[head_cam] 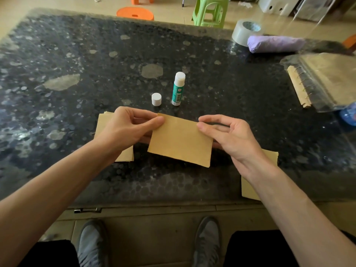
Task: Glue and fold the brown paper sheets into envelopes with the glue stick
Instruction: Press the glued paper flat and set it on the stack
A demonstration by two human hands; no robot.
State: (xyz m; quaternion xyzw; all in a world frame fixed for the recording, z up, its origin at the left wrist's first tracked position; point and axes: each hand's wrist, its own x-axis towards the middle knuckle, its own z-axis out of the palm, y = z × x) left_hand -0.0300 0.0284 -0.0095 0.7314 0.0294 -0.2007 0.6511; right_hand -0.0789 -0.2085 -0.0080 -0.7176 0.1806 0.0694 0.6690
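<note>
both hands, left hand [127, 128] and right hand [227, 135], pinch a folded brown paper [180, 141] by its upper corners above the tabletop [77, 74]; glue stick [178, 89] stands uncapped behind.

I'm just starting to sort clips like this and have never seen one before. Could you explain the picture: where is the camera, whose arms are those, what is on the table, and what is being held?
There is no machine here. A person works with bare hands, and the single picture comes from a wide-angle camera worn on their head. It looks forward and down, so their shoes show too. The left hand and right hand each pinch an upper corner of a brown paper sheet, held over the dark speckled table. Beyond it stands an uncapped glue stick, with its white cap beside it. A stack of brown paper lies under the left hand, and more brown paper lies under the right wrist. At the far right are a tape roll, a purple bundle and a spiral-bound notebook.
</note>
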